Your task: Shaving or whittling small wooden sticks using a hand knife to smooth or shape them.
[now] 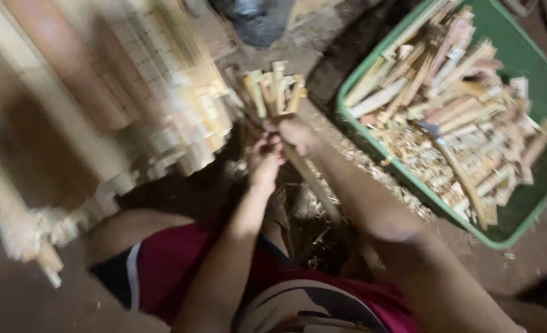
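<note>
Item: bundle of short wooden sticks (273, 91), clenched jointly in your left hand (264, 161) and right hand (297, 132). Long axis runs up and away from the grip. Green crate (526, 231) of offcuts lies rightward, nearer your right hand; stacked sticks (181, 117) leftward.

Dirt floor with wood stock and a scrap tub.

Everything I see rests on a bare brown earth floor (520, 277). To the left a blurred heap of pale cut wooden sticks (162, 111) lies on it. To the right stands a green plastic tub (532, 61) filled with short wood offcuts. Between them, wood shavings (360, 163) are strewn over the ground, thickest along the tub's near wall. A dark bag (255, 21) sits at the top edge.
</note>
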